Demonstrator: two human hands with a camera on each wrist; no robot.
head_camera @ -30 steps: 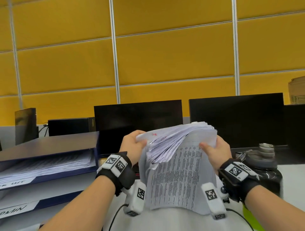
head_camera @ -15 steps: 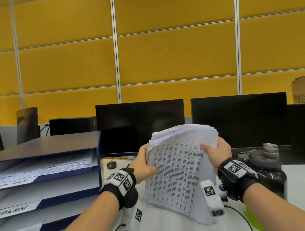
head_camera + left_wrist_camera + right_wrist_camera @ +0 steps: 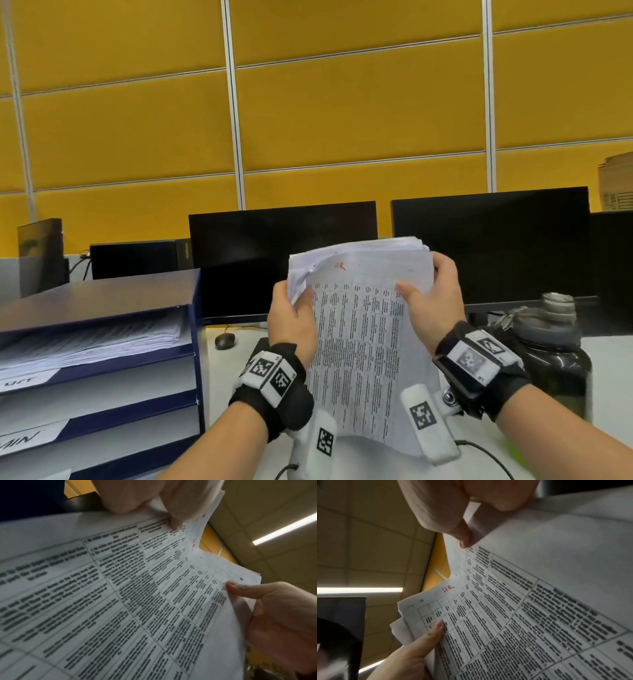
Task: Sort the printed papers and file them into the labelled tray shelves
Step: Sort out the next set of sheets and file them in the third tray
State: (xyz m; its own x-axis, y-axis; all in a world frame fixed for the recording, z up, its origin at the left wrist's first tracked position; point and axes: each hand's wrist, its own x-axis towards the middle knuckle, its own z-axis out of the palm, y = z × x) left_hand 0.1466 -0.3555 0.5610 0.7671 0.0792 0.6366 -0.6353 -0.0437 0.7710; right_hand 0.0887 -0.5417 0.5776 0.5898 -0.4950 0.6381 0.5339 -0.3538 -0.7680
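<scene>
I hold a thick stack of printed papers (image 3: 363, 329) upright over the desk, its front sheet a table of text with a red "HR" (image 3: 448, 588) written at the top. My left hand (image 3: 291, 315) grips the stack's upper left edge, thumb on the front sheet. My right hand (image 3: 431, 298) grips the upper right edge, thumb (image 3: 240, 589) pressed on the printed face. In both wrist views the front sheet (image 3: 137, 601) fills the picture. The blue tray shelves (image 3: 102, 342) stand at the left, labelled at the front, the top shelf holding papers (image 3: 92, 342).
Two dark monitors (image 3: 281, 257) (image 3: 489, 240) stand behind the stack. A dark water bottle (image 3: 551, 353) sits on the white desk (image 3: 609, 377) at the right. A mouse (image 3: 224, 340) lies near the trays. Yellow wall panels (image 3: 342, 120) rise behind.
The fanned top sheets have been lowered and the stack squared. My left hand dropped from the upper left edge, then came back up to it. The HR sheet now faces me.
</scene>
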